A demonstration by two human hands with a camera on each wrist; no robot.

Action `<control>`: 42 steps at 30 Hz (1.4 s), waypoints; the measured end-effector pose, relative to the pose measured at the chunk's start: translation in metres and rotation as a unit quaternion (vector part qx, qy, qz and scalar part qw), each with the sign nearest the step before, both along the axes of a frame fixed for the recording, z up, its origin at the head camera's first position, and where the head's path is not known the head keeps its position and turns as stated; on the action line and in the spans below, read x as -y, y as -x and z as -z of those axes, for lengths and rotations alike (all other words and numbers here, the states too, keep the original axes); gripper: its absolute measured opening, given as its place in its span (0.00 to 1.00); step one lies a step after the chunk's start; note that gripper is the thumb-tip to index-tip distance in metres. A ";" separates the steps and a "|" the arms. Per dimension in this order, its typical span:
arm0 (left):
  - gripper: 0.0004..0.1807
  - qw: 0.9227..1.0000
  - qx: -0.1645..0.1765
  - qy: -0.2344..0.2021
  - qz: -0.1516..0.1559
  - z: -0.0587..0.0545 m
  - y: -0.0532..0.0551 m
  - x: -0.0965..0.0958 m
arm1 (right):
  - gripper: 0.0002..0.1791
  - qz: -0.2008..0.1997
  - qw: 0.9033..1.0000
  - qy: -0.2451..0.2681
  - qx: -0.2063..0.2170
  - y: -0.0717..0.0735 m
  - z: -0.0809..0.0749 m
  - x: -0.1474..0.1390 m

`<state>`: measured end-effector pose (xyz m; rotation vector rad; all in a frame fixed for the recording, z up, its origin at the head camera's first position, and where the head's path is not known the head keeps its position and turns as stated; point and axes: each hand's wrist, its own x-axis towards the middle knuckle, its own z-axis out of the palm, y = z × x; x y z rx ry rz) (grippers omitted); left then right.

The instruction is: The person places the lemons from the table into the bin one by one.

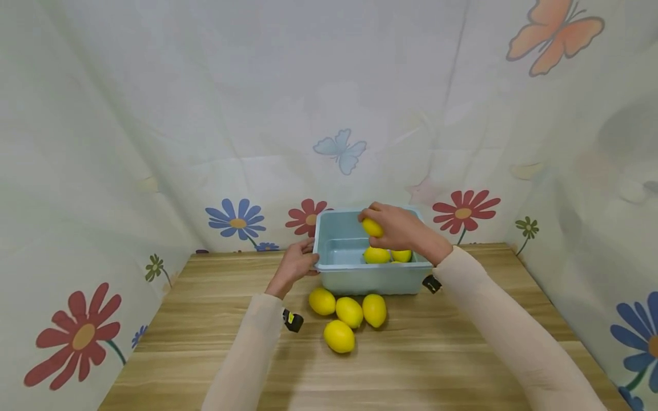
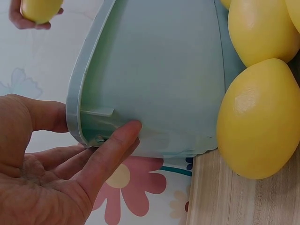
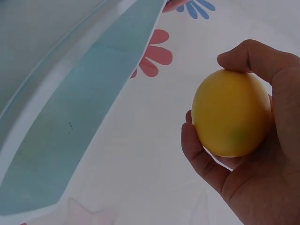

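Over a light blue plastic bin [image 1: 370,281], my right hand [image 1: 403,229] holds a lemon [image 1: 372,228], thumb on one side and fingers curled round the other. In the right wrist view the same lemon [image 3: 232,113] shows a faint greenish spot. My left hand [image 1: 295,262] grips the bin's left end, its thumb on the rim [image 2: 73,105] and its fingers against the outer wall. Inside the bin, toward the right, lie a lemon [image 1: 377,255] and another lemon [image 1: 401,256], partly hidden by the front rim and my right arm.
Several lemons lie on the wooden table [image 1: 216,331] in front of the bin, the nearest lemon [image 1: 339,336] closest to me. Behind the bin hangs a pale curtain [image 1: 257,114] printed with flowers and butterflies, and it also bounds both sides.
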<state>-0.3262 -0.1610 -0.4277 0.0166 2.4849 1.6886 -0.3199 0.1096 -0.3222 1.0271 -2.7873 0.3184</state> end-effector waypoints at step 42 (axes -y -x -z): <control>0.32 1.000 -0.001 -0.003 0.005 0.002 0.002 0.002 | 0.26 0.012 0.984 -0.108 0.140 0.084 0.025 0.027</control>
